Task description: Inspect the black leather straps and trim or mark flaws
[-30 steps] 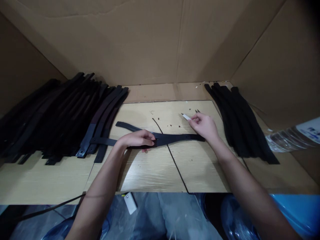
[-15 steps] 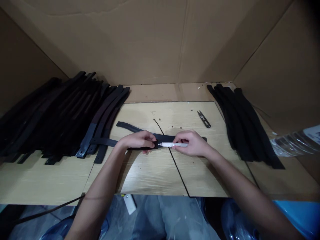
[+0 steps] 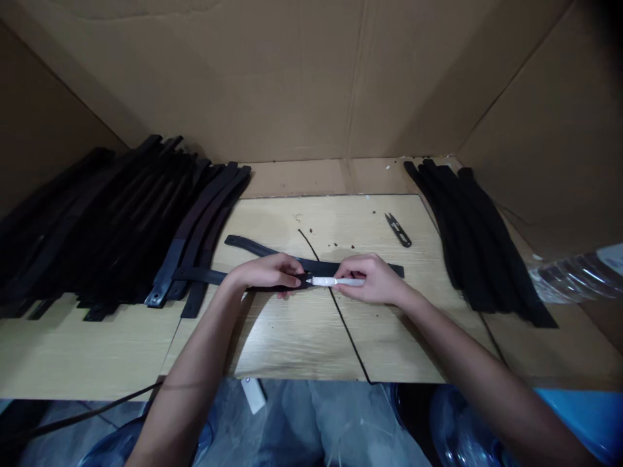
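Note:
In the middle of the table, my left hand [image 3: 270, 271] is closed on a black strap [image 3: 207, 275], which sticks out to the left past my wrist. Between the fingers and thumb of my right hand [image 3: 367, 277] is a white pen [image 3: 324, 281], lying almost flat with its pointed tip to the left. That tip touches or nearly touches the strap's right end beside my left thumb. Just behind both hands lies a second black strap [image 3: 250, 246], partly covered by them. The fingertips under the held strap are mostly hidden.
A large heap of black straps [image 3: 111, 227] fills the left side. Several more straps [image 3: 467, 240] lie at the right, by a clear plastic bottle [image 3: 569, 279]. Small thread snips [image 3: 398, 230] rest behind my right hand. Cardboard walls [image 3: 292, 84] enclose the table [image 3: 292, 350]. A dark cord [image 3: 348, 331] crosses it.
The view has shifted very slightly. Both hands keep their grips, and the pen tip has moved a touch to the left on the strap's end.

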Motion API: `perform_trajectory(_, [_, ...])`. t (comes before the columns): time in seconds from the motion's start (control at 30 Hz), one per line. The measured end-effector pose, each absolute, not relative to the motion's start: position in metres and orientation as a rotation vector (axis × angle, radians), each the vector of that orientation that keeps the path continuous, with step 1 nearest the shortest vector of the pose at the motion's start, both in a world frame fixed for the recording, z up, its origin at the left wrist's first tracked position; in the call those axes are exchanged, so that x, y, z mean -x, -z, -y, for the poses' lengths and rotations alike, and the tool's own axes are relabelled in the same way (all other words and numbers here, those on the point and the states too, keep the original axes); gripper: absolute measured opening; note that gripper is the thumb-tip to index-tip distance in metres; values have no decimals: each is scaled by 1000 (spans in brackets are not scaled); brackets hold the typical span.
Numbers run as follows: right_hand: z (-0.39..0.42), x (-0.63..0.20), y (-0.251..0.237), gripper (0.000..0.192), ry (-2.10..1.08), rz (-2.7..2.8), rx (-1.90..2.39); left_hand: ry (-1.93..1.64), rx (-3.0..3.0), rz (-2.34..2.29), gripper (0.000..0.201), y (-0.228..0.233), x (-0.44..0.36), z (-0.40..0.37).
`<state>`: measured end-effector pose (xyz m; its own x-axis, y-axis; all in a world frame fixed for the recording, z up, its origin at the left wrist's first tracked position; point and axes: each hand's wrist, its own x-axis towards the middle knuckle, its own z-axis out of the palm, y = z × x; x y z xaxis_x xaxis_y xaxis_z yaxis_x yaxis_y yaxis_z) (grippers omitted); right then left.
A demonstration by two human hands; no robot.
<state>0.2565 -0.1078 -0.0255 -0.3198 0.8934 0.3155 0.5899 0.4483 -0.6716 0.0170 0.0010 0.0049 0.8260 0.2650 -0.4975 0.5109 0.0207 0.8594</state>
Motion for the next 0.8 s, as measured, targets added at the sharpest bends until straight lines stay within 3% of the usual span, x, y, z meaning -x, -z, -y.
perform_trajectory(0.8, [119,-227,40,14,-365,2056,1284,217,-1644,-519,19,-4,-14,-4])
